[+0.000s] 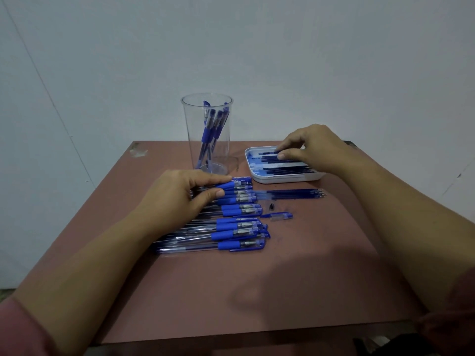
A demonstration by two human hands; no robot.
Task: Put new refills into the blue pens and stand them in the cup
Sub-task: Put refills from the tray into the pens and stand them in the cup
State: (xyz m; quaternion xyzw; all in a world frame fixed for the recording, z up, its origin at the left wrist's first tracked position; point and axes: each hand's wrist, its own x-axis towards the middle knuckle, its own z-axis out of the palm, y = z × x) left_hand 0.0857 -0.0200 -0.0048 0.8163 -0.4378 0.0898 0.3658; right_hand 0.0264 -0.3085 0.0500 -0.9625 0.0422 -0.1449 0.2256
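**Pen and refill before insertion.** The left hand (185,194) pinched a pen (227,186) at the row's far end, and the right hand (311,147) pinched a refill (272,152) in the white tray (288,179). Both long axes ran left to right, with the refill lying right of and beyond the pen. The cup (207,140) stood nearer the left hand. The barrel print was too blurred to read.

Bare left hand (180,194) and right hand (316,147), forearms uncovered; left sleeve (15,330) pink, right sleeve (460,301) dark maroon.
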